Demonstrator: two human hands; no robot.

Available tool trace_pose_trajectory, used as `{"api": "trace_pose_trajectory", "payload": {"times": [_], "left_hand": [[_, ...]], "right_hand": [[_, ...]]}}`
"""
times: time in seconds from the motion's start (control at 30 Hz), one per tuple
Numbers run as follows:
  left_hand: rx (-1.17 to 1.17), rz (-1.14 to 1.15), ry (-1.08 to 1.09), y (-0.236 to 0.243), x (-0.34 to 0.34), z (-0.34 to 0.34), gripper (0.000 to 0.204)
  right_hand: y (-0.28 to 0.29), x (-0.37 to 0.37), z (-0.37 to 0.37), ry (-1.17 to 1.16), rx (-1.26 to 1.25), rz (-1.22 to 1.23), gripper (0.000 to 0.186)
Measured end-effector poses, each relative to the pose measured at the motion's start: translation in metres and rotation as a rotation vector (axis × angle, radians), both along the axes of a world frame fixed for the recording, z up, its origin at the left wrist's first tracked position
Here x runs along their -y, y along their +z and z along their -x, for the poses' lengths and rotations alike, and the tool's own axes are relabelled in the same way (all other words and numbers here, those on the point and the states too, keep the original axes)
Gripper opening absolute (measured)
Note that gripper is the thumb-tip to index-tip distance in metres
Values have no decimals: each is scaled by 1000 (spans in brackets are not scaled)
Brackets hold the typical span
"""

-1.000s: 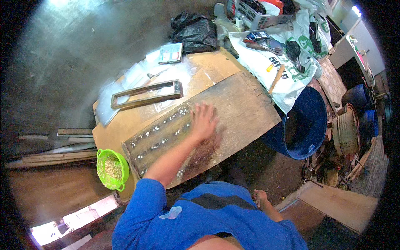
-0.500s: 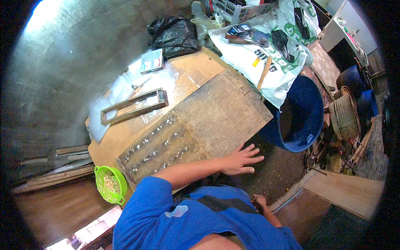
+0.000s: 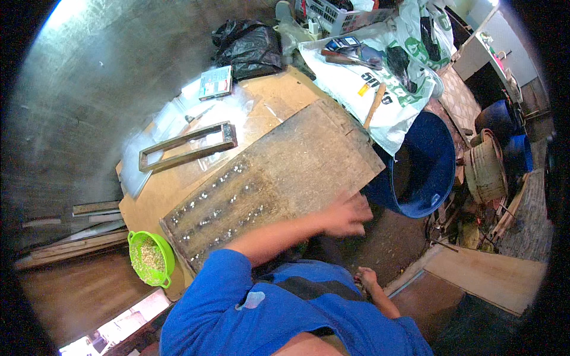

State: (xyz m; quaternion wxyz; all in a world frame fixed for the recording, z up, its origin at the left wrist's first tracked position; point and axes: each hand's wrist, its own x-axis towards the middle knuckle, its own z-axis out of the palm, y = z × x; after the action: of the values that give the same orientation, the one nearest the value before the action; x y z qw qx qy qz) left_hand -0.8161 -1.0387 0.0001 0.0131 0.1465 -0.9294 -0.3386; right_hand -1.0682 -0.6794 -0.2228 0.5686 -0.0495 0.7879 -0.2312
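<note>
My left hand (image 3: 347,213), blurred, is open over the near right edge of a weathered wooden board (image 3: 320,154), which has rows of white specks on its left part. My right hand (image 3: 365,277) hangs low by my body with fingers curled; whatever they may hold is hidden. The board lies on a tan sheet (image 3: 279,89) with clear plastic bags (image 3: 136,184), a narrow wooden frame (image 3: 187,140) and a small boxed item (image 3: 215,83). A green colander (image 3: 166,258) of pale grains sits at the left.
A large blue barrel (image 3: 436,166) stands at the right, with white sacks (image 3: 398,118) and tools above it. A black bag (image 3: 249,47) and grey crate (image 3: 338,21) are at the back. Planks (image 3: 77,243) lie left; a pale panel (image 3: 487,273) is at lower right.
My left hand moved from the speckled part of the board rightward and down past its near edge, then slightly back up. The view shifted, so the table appears farther left.
</note>
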Motion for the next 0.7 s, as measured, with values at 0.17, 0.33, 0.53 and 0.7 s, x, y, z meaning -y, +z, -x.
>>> {"api": "trace_pose_trajectory", "payload": {"times": [0.17,0.33,0.53,0.7], "left_hand": [[-221,11,289,1,-12,6,64],[322,150,928,-23,55,-117,73],[447,219,1367,-33,-14,-280,75],[528,228,1506,-23,-131,-313,75]], "right_hand": [[15,14,-3,-13,12,-56,26],[12,42,4,504,-73,-79,21],[145,183,-22,1268,28,96,18],[275,316,-96,1538,107,436,31]]}}
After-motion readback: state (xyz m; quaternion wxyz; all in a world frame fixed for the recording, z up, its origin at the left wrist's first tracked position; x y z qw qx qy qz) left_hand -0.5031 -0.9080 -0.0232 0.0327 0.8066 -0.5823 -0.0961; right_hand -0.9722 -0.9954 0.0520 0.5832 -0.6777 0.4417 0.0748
